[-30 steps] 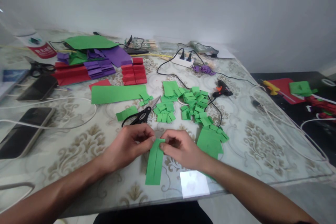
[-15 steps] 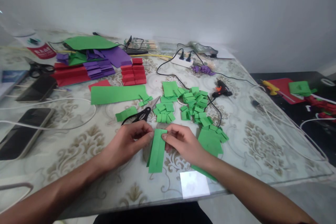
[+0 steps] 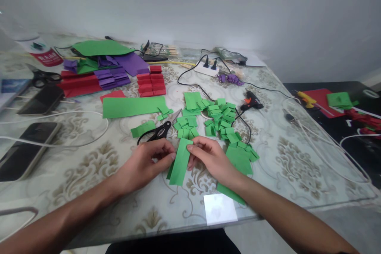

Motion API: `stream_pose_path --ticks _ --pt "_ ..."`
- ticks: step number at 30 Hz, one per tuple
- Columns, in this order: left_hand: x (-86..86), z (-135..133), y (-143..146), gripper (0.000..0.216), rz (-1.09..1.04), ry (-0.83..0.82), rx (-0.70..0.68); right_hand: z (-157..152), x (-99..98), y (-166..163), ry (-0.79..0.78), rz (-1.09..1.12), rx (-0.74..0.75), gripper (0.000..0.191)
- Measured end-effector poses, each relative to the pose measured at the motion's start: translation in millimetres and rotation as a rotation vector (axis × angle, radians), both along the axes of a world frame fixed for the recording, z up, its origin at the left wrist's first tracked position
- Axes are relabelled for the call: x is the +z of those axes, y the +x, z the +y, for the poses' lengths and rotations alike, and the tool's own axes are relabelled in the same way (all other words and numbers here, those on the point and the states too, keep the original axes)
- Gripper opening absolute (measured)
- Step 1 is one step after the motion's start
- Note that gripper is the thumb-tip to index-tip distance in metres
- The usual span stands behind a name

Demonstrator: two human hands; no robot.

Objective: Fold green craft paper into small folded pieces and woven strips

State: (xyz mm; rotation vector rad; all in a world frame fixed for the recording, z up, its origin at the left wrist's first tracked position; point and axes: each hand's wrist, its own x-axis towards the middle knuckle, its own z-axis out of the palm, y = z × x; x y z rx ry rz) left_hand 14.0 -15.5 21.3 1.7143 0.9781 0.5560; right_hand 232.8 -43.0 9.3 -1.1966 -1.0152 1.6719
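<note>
A green paper strip (image 3: 180,163) sits at the near middle of the table (image 3: 89,166), held between both hands. It is a long, narrow, bright green band, matte and flat. Its far end leans slightly right, and a second layer peeks out along its near left edge, as if it were folded lengthwise. The left hand (image 3: 145,163) has its fingers curled in, with the fingertips pressed on the strip's left edge. The right hand (image 3: 210,158) pinches the far right corner between thumb and forefinger. Black scissors (image 3: 157,131) lie just beyond the left hand. Small green cut pieces (image 3: 220,117) are heaped farther off to the right, and a larger green sheet (image 3: 238,160) lies under the right wrist.
</note>
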Motion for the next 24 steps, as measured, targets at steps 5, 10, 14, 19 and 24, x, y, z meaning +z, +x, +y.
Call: stream_pose_path --ticks 5,10,14,19,24 --pt "-4.9 -2 0 0.012 -0.023 -0.01 0.018 -1 -1.7 1 0.021 -0.002 0.02 0.031" --pt "-10.1 -5 -1 0.018 -0.051 0.004 0.027 -5 -2.7 1 0.101 -0.053 0.121 0.037" --pt "-14.4 -5 -2 0.019 -0.081 0.016 0.013 -7 -3.8 1 0.137 -0.068 0.145 0.04" --pt "-13.3 -5 -2 0.017 -0.086 -0.019 -0.001 -7 -3.6 1 0.171 -0.08 0.143 0.034" --pt "-10.3 -5 -2 0.019 -0.09 -0.073 -0.014 -7 -3.0 2 0.167 -0.073 0.134 0.028"
